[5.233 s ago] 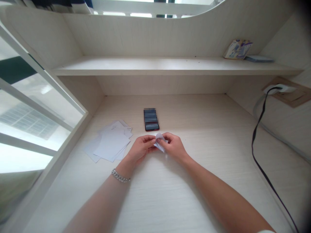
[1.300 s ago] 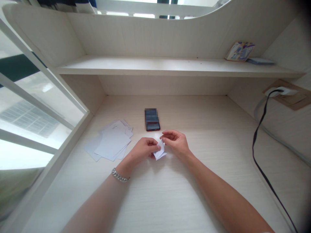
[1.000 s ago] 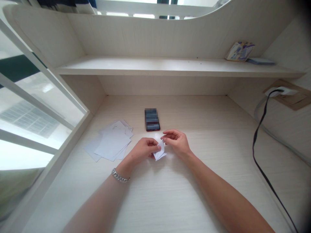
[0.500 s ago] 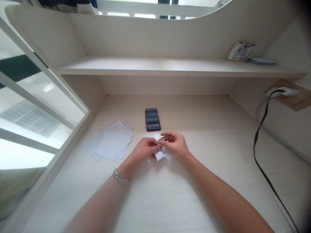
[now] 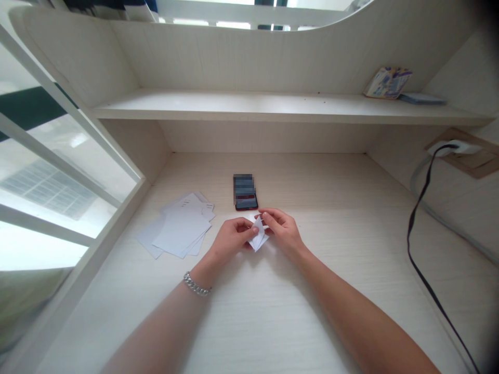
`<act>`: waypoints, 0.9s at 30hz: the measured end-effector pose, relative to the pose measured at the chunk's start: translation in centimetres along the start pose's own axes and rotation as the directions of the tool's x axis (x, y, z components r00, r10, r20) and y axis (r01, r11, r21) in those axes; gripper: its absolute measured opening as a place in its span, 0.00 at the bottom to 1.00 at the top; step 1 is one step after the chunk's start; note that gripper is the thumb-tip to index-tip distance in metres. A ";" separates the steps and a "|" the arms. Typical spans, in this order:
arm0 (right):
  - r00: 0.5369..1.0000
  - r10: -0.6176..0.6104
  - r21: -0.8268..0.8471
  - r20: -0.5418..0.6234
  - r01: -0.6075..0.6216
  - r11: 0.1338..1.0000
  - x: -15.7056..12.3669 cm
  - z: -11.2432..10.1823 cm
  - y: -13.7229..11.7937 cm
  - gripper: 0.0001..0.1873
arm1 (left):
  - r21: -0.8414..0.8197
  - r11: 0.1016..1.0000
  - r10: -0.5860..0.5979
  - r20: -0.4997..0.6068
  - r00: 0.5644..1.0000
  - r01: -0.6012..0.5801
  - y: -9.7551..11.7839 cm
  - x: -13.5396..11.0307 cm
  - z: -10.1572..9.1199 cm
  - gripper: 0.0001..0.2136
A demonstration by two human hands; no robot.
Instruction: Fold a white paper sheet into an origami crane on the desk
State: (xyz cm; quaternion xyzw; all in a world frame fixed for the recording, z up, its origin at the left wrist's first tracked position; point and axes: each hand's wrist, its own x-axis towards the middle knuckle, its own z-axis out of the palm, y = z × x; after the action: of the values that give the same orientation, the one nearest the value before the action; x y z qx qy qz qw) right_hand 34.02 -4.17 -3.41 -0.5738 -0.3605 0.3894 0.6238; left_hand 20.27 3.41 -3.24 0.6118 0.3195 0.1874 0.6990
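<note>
A small folded piece of white paper [image 5: 257, 238], with pointed corners and creases, is held between my two hands just above the desk. My left hand [image 5: 235, 234] pinches its left side, thumb on the near face. On the other side, my right hand [image 5: 284, 227] has thumb and fingertips closed at the paper's upper right edge; some of those fingers are hidden behind it. Just beyond the hands lies a phone [image 5: 245, 200], its screen partly blurred out.
Loose white sheets [image 5: 181, 226] lie fanned out left of my hands. A black cord [image 5: 414, 244] runs from the wall socket [image 5: 473, 153] down the right side. The shelf [image 5: 234, 106] above the desk carries a colourful packet [image 5: 388, 83] and a flat bluish item [image 5: 421, 98].
The folded paper has turned more upright, so its pointed top shows between the hands. My right fingers have shifted slightly to the right along its edge.
</note>
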 end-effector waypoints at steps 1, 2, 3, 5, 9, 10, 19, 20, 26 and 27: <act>1.000 -0.014 -0.032 0.011 0.015 0.999 0.0 0.0 0.1 0.16 | -0.028 0.999 0.017 -0.033 0.999 -0.017 -0.1 0.1 0.1 0.14; 0.999 -0.025 -0.063 0.026 0.027 0.998 0.1 0.0 0.2 0.15 | -0.048 0.998 0.029 -0.064 0.998 -0.032 -0.1 0.1 0.2 0.15; 0.999 -0.027 -0.084 0.044 0.031 0.996 0.1 0.0 0.4 0.14 | -0.056 0.997 0.039 -0.094 0.995 -0.044 -0.2 0.2 0.2 0.15; 0.996 0.007 -0.088 0.089 0.001 0.996 0.2 -0.1 0.5 0.14 | -0.051 0.997 0.045 -0.134 0.990 -0.053 -0.4 0.2 0.4 0.16; 0.990 0.075 -0.018 0.121 -0.073 0.997 0.2 -0.1 0.6 0.14 | -0.085 0.994 0.050 -0.142 0.989 -0.063 -0.4 0.2 0.5 0.17; 0.992 0.074 -0.006 0.102 -0.074 0.997 0.2 -0.1 0.6 0.14 | -0.109 0.992 0.055 -0.130 0.990 -0.069 -0.4 0.2 0.5 0.17; 0.994 0.091 0.049 0.056 -0.094 0.994 0.2 0.0 0.9 0.13 | -0.010 0.995 0.093 -0.169 0.981 -0.096 -0.7 0.4 0.3 0.21; 0.995 0.086 0.046 0.046 -0.088 0.995 0.3 0.0 0.9 0.13 | -0.018 0.996 0.087 -0.169 0.982 -0.091 -0.7 0.3 0.3 0.22; 0.998 0.036 0.037 -0.059 -0.034 0.999 0.3 0.3 1.2 0.14 | -0.146 0.988 -0.047 -0.033 0.998 0.042 -0.1 -0.1 0.6 0.24; 0.997 0.037 0.036 -0.063 -0.034 0.999 0.3 0.3 1.3 0.14 | -0.147 0.988 -0.054 -0.021 0.998 0.050 0.0 -0.1 0.6 0.24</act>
State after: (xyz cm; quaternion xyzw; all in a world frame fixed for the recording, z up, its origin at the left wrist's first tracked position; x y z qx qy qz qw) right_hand 33.75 -3.68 -4.63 -0.5812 -0.3231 0.3882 0.6380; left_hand 20.59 2.90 -3.19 0.5479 0.3295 0.1995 0.7426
